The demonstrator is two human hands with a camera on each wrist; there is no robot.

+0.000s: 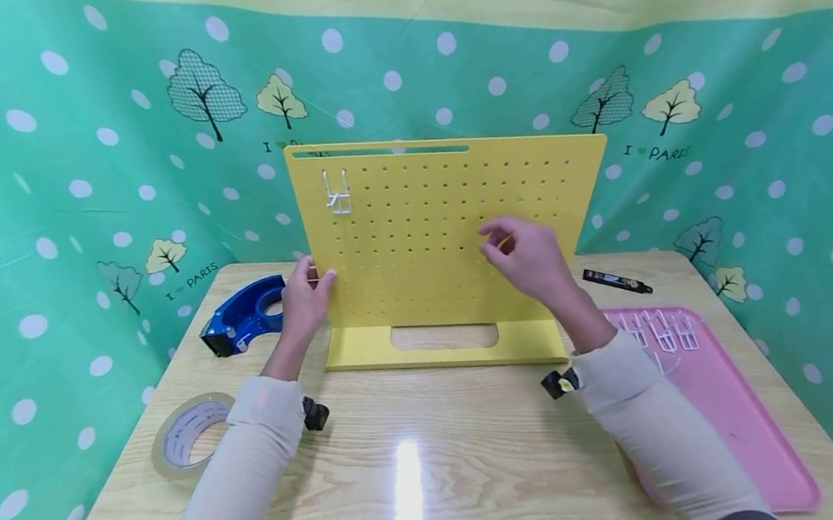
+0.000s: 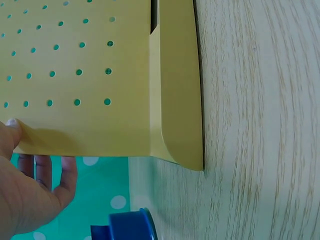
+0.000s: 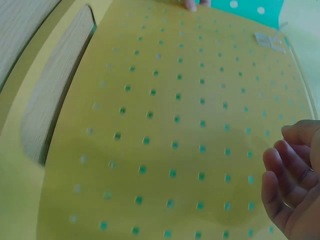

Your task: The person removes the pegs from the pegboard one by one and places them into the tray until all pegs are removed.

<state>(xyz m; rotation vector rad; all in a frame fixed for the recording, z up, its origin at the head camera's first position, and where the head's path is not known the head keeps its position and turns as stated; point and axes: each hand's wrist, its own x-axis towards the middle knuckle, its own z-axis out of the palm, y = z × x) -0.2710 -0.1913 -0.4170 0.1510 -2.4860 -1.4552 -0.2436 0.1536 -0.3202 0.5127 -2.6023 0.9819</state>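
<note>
A yellow pegboard (image 1: 404, 286) stands upright on its base on the wooden table. My left hand (image 1: 305, 304) grips its left edge, thumb (image 2: 14, 131) on the front face and the other fingers behind. In front of the board's right half is my right hand (image 1: 529, 257), its fingers loosely curled with nothing visible between them. The right wrist view shows those fingers (image 3: 280, 170) close over the rows of holes. A white wire hook (image 1: 339, 203) hangs near the board's upper left corner.
Several white hooks (image 1: 666, 335) lie in a pink tray (image 1: 741, 421) at right, partly behind my right forearm. A black, slim packaged item (image 1: 617, 281) lies beyond it. On the left are a blue tape dispenser (image 1: 237, 315) and a roll of clear tape (image 1: 172, 442).
</note>
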